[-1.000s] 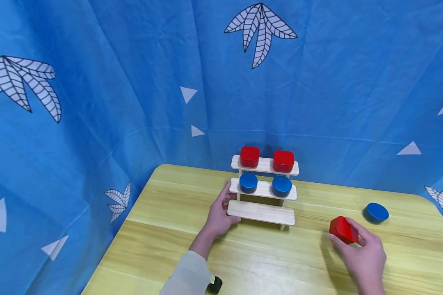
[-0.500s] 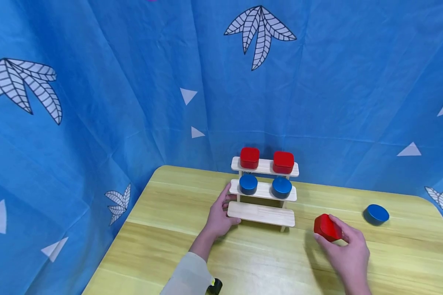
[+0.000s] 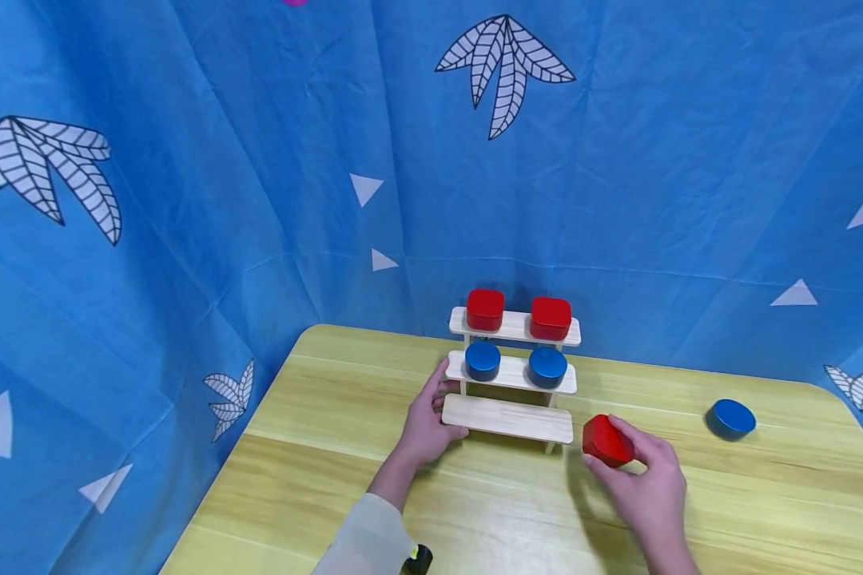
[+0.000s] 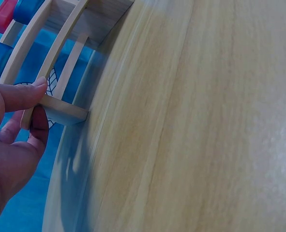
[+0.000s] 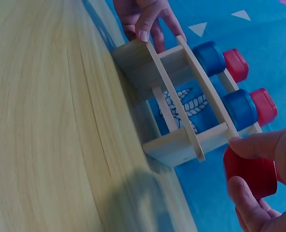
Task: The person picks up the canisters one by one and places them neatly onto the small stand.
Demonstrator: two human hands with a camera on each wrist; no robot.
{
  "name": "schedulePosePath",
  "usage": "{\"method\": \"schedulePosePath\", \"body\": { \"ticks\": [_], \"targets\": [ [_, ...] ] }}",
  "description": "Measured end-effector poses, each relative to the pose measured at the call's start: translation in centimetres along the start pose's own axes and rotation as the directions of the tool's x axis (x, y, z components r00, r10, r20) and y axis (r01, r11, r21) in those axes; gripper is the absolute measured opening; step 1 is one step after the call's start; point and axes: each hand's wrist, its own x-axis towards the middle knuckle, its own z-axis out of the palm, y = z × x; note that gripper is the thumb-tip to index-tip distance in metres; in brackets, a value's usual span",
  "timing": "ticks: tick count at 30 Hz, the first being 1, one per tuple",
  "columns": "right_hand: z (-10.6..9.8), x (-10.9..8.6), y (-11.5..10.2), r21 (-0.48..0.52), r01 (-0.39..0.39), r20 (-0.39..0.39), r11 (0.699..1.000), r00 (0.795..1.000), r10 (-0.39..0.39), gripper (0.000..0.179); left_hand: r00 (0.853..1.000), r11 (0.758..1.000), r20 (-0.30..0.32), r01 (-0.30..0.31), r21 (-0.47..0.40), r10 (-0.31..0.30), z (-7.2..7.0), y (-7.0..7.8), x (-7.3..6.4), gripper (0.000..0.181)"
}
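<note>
A small three-tier wooden shelf (image 3: 507,417) stands near the back of the table. Two red rounded-square blocks (image 3: 485,310) sit on its top tier and two blue round blocks (image 3: 483,361) on the middle one; the lowest tier is bare. My left hand (image 3: 426,427) grips the shelf's left end, thumb and fingers pinching the lowest board (image 4: 60,53) in the left wrist view. Between thumb and fingers, my right hand (image 3: 647,483) holds another red block (image 3: 607,441), tilted, just right of the lowest tier. In the right wrist view this red block (image 5: 249,174) is beside the shelf's near end.
Another blue round block (image 3: 730,419) lies on the table (image 3: 316,383) at the right. A blue patterned cloth (image 3: 431,160) hangs behind the table and along its left side. A small black object (image 3: 419,559) shows by the left sleeve.
My right hand has moved left with the red block, from near the loose blue block to beside the shelf. My left hand has stayed on the shelf's end.
</note>
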Motion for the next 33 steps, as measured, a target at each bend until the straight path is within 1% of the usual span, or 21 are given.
{"method": "schedulePosePath", "body": {
  "ticks": [7,11,18,26,33],
  "targets": [
    [1.0,0.0,-0.8,0.001,0.053,-0.007,0.999,0.999,-0.053,0.064,1.0,1.0,-0.004,-0.002,-0.006,0.002,0.0,0.1,-0.1,0.123],
    [1.5,-0.1,-1.2,0.013,0.062,-0.004,0.998,0.998,-0.062,0.064,1.0,1.0,-0.006,0.005,0.0,-0.005,0.0,0.1,-0.2,0.123],
    [2.2,-0.2,-2.1,0.035,0.034,0.076,0.999,0.996,-0.037,0.066,1.0,1.0,-0.002,0.005,-0.015,-0.005,0.0,0.2,-0.1,0.123],
    [3.3,-0.2,-2.4,0.045,0.037,0.128,0.998,0.991,-0.042,0.066,1.0,1.0,0.006,-0.007,-0.02,0.007,0.0,0.1,0.0,0.123],
    [4.4,-0.2,-3.1,0.039,0.019,0.165,0.999,0.986,-0.026,0.068,1.0,1.0,0.003,-0.006,-0.014,0.006,-0.1,0.0,-0.1,0.123]
  ]
}}
